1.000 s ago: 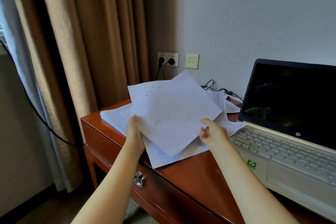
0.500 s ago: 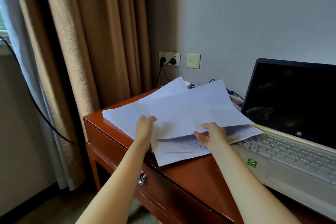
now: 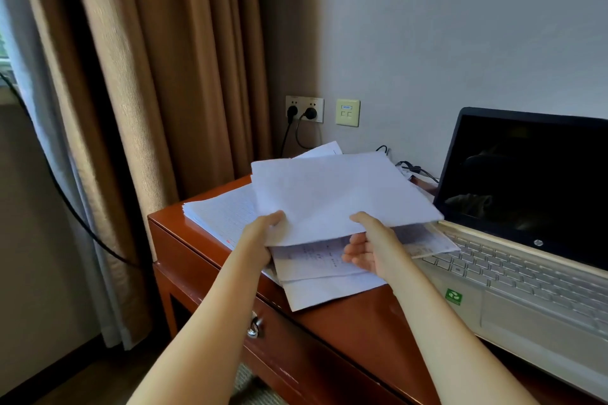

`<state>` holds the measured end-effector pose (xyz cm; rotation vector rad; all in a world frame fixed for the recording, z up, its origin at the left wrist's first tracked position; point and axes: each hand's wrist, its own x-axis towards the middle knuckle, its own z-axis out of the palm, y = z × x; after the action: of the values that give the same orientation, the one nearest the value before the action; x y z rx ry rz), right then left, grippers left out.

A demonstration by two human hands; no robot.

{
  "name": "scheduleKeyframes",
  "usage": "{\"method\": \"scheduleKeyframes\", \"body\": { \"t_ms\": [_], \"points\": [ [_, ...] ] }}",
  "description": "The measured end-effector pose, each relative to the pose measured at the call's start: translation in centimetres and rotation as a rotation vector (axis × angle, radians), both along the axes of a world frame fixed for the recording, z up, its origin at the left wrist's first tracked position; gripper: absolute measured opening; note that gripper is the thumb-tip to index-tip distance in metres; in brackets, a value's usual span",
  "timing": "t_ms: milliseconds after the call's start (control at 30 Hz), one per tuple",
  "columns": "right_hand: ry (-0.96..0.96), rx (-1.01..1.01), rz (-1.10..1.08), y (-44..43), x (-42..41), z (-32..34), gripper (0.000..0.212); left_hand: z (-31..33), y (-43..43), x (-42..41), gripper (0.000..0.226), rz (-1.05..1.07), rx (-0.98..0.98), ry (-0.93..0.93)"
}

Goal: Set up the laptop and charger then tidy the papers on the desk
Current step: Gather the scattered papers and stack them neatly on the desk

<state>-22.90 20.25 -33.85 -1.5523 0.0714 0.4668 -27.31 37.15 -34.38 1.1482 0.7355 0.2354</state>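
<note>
Both my hands hold up white papers (image 3: 335, 197) above the left part of the wooden desk (image 3: 348, 325). My left hand (image 3: 263, 237) grips their near left edge. My right hand (image 3: 371, 246) pinches the near edge with the thumb on top and the fingers underneath. More sheets (image 3: 223, 210) lie under them on the desk, some spreading onto the keyboard of the open laptop (image 3: 526, 240) at the right. The laptop's screen is dark. Two black plugs sit in the wall socket (image 3: 304, 108), and the charger cable (image 3: 411, 168) lies behind the papers.
Brown curtains (image 3: 164, 76) hang left of the desk, with a black cord (image 3: 65, 200) running across them. A yellow wall plate (image 3: 347, 112) is beside the socket. The desk has a drawer with a metal handle (image 3: 254, 327) at its front.
The lifted sheets turned and squared up between my hands. My right hand shifted under their near edge. The view moved slightly closer.
</note>
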Motion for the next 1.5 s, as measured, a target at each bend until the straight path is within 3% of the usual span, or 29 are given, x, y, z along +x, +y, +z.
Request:
{"method": "scheduleKeyframes", "body": {
  "t_ms": [100, 200, 333, 400, 533, 667, 800, 900, 1133, 1233, 1300, 1367, 1500],
  "points": [
    [-0.018, -0.253, 0.256, -0.1, -0.8, 0.7, 0.056, -0.3, 0.5, 0.3, 0.031, 0.036, -0.093, -0.059],
    [0.008, -0.339, 0.384, -0.1, -1.2, 0.8, 0.068, -0.3, 0.5, 0.2, 0.025, 0.045, -0.143, -0.093],
    [0.016, -0.185, 0.233, 0.1, -0.4, 0.5, 0.068, -0.2, 0.5, -0.3, 0.024, 0.075, -0.222, -0.116],
    [0.017, -0.002, 0.138, 0.2, 0.0, 0.5, 0.060, -0.2, 0.3, -0.5, 0.021, 0.052, -0.172, -0.129],
    [-0.063, 0.133, -0.033, 0.8, 1.0, -0.6, 0.054, -0.5, -0.4, -0.1, 0.024, 0.052, -0.008, -0.126],
    [-0.153, 0.029, -0.149, 1.3, 1.4, -1.7, 0.031, -0.5, -1.0, 0.1, 0.025, 0.021, 0.179, -0.084],
    [-0.253, -0.009, -0.255, 0.6, 2.2, -1.5, 0.020, -0.6, -0.1, 0.6, 0.045, 0.054, 0.059, -0.135],
    [-0.303, -0.017, -0.269, -0.2, 2.5, -1.2, 0.027, -1.0, 0.5, 1.0, 0.049, 0.068, -0.019, -0.152],
    [-0.587, -0.410, -0.152, -2.6, 2.8, 0.0, 0.057, -1.0, 0.7, 1.4, 0.057, 0.160, 0.000, -0.079],
    [-0.548, -0.505, -0.009, -3.0, 2.8, 0.0, 0.082, -0.8, 1.1, 1.1, 0.058, 0.081, 0.022, -0.072],
    [-0.509, -0.580, 0.085, -3.1, 2.9, -0.1, 0.086, -0.8, 1.2, 1.0, 0.058, 0.011, 0.026, -0.066],
    [-0.526, -0.629, 0.158, -2.9, 3.0, -0.3, 0.079, -0.6, 1.0, 0.5, 0.055, -0.040, 0.095, -0.007],
    [-0.664, -0.660, 0.148, -2.2, 3.1, -0.8, 0.045, -0.4, 0.5, 0.3, 0.043, -0.124, 0.275, 0.047]
  ]
}}
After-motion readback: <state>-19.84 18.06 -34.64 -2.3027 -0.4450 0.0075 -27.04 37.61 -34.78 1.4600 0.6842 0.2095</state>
